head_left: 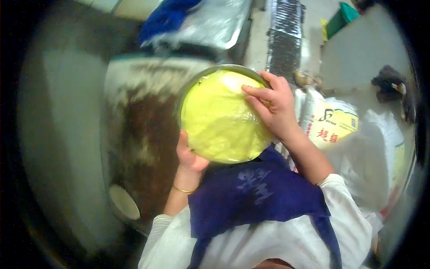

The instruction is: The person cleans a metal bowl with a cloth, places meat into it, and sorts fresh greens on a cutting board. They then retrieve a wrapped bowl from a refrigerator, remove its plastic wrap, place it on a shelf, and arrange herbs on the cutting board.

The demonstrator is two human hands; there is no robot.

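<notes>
In the head view a round metal bowl (245, 69) is held up in front of my chest, its top face tilted toward me. A bright yellow mass (219, 125) fills it to the rim, with shiny clear plastic wrap (239, 87) over it. My left hand (193, 158) grips the bowl from the lower left, thumb up along its side and the other fingers hidden beneath. On the upper right edge lies my right hand (278, 105). Its thumb and bent fingers come together over the wrap, and a finger rests across the rim; the pinched fold itself is too blurred to see.
Below the bowl to the left is a large tub (112, 89) with dark brown contents and a pale oval piece (124, 202). A metal tray (219, 27) with a blue cloth (168, 20) stands beyond. Printed sacks (329, 121) and a green bin (341, 20) are at right.
</notes>
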